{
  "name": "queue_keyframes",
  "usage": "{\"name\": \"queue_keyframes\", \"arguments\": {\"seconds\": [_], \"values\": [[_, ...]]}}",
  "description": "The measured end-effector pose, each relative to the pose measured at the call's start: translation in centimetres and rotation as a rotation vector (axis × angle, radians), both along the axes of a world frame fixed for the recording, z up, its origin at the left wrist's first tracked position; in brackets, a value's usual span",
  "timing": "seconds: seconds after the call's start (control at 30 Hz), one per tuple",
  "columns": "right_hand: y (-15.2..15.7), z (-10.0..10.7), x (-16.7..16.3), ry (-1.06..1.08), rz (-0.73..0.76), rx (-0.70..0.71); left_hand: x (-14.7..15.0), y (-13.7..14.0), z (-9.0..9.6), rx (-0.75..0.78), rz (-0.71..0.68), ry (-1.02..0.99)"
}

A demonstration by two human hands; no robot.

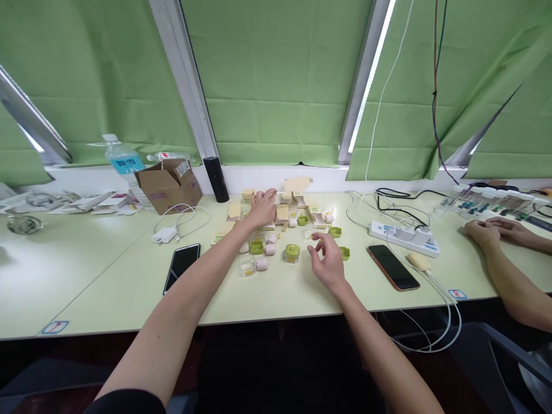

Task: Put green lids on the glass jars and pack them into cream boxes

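Observation:
My left hand [262,209] reaches to the far side of a cluster of small parts, its fingers spread and bent down over the cream-coloured small cartons [282,214]; its fingertips are partly hidden. My right hand [328,263] hovers nearer the front, thumb and fingers curved apart with nothing visible between them. Between the hands stands a small clear box with a green lid [292,253]. Pale pink cylinders [262,264] and a clear open container [247,266] lie to its left. Green square frames [257,247] are scattered about, one green frame [344,253] just behind my right hand.
A phone [181,268] lies left, another phone [393,267] right, beside a power strip [404,238] with cables. Behind are a cardboard box [169,187], a black cylinder [216,179] and a bottle [123,160]. Another person's hands [491,232] rest at right near clear tubes [489,198].

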State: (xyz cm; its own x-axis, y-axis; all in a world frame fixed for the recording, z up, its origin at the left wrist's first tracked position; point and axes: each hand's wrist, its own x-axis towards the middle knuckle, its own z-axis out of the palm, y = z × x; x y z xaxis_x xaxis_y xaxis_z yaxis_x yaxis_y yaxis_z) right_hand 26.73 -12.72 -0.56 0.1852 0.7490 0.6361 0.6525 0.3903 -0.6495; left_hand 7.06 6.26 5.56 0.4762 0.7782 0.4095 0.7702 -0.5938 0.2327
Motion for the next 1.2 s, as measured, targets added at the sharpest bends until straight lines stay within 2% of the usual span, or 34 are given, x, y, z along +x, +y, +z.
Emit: {"name": "queue_keyframes", "arguments": {"seconds": [0.1, 0.17, 0.27, 0.37, 0.57, 0.67, 0.77, 0.87, 1.03, 1.2], "values": [[2.2, 1.7, -0.7, 0.202, 0.06, -0.011, -1.3, -3.9, -0.1, 0.101, -0.028, -0.032], [3.8, 2.9, -1.5, 0.288, 0.123, -0.071, -2.3, -6.4, -0.3, 0.154, -0.022, -0.059], [5.4, 4.5, -3.0, 0.28, 0.214, -0.168, -3.6, -9.2, -0.4, 0.207, 0.001, -0.06], [5.9, 5.4, -4.4, 0.268, 0.255, -0.204, -4.4, -10.6, -0.7, 0.253, 0.032, -0.069], [7.4, 5.6, -5.4, 0.442, 0.356, -0.141, -5.0, -11.0, -1.9, 0.274, -0.043, 0.0], [8.8, 5.1, -4.8, 0.515, 0.381, -0.09, -5.2, -10.9, -2.5, 0.249, -0.149, 0.058], [9.4, 4.4, -4.1, 0.55, 0.402, -0.096, -5.3, -11.1, -3.0, 0.237, -0.274, 0.061], [8.8, 3.6, -3.9, 0.544, 0.417, -0.087, -5.2, -11.2, -3.4, 0.275, -0.321, -0.067], [6.8, 2.8, -4.6, 0.403, 0.525, -0.04, -5.0, -10.8, -3.9, 0.29, -0.262, -0.416], [6.0, 2.1, -5.8, 0.353, 0.695, -0.06, -5.0, -10.6, -4.3, 0.195, -0.285, -0.456]]}}
